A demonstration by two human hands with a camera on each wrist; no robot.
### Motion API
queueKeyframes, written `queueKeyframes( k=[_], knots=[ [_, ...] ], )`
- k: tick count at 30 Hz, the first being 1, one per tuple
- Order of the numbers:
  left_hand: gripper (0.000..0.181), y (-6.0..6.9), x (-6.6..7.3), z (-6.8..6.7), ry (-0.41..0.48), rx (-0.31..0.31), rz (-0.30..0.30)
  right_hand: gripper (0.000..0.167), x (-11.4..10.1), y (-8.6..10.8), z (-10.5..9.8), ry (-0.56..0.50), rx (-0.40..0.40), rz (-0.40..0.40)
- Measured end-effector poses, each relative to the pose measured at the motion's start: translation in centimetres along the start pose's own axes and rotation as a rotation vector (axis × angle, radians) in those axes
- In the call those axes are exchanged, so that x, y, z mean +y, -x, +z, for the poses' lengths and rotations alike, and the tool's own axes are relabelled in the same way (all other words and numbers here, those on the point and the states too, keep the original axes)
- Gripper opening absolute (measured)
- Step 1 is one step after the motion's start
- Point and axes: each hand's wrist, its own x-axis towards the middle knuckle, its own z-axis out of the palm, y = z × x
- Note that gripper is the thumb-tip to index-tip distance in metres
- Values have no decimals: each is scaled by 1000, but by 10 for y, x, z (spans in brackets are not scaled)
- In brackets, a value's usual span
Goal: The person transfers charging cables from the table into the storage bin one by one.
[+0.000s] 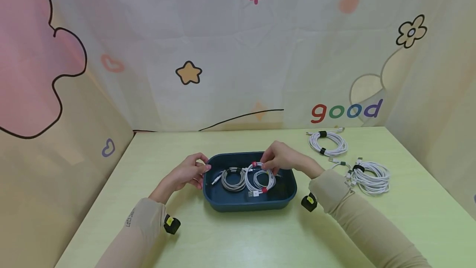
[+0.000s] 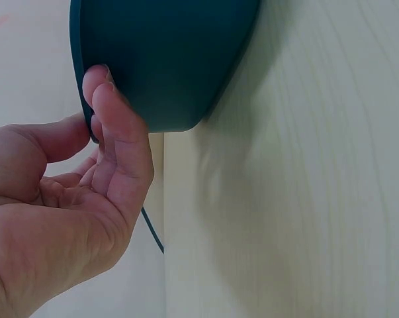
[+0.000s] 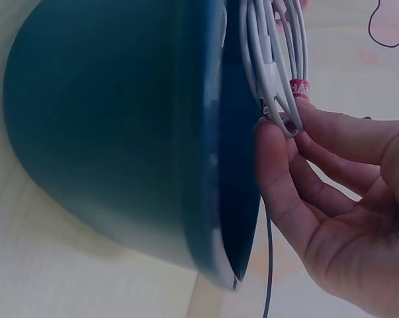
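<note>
My left hand (image 1: pixel 191 171) pinches the left rim of a dark blue plastic bin (image 1: pixel 249 207), thumb at the rim and fingers against the outer wall. In the left wrist view, fingertips (image 2: pixel 116 112) rest on that wall. Over the bin's right half, my right hand (image 1: pixel 279 157) pinches a coiled white USB cable (image 3: pixel 255 53) bound with red ties. Its USB plug (image 1: pixel 253 194) points left. Inside the bin lies a grey coiled cable (image 1: pixel 233 188) with a black tie. Another grey coil shows through the white ring, partly hidden.
At the table's back right lies a white coiled cable (image 1: pixel 334 152) with black ties. In front of it sits a thicker bundle of white cables (image 1: pixel 375 179), plugs facing left. A printed cloth (image 1: pixel 238 53) hangs behind the table.
</note>
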Motion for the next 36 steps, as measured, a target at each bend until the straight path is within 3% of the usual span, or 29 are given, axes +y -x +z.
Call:
queueKeyframes(
  k=[15, 21, 29, 36],
  knots=[
    [30, -1, 0, -1, -3, 3, -5, 22, 0, -1, 6, 59, -1, -27],
    [28, 0, 1, 0, 5, 8, -7, 20, 17, 5, -9, 74, 185, -48],
    [28, 0, 0, 1, 7, 7, -13, 21, 59, 27, -42, 22, 467, 16],
    [29, 1, 1, 1, 6, 5, -8, 25, 90, 56, -63, 103, 560, 78]
  ],
)
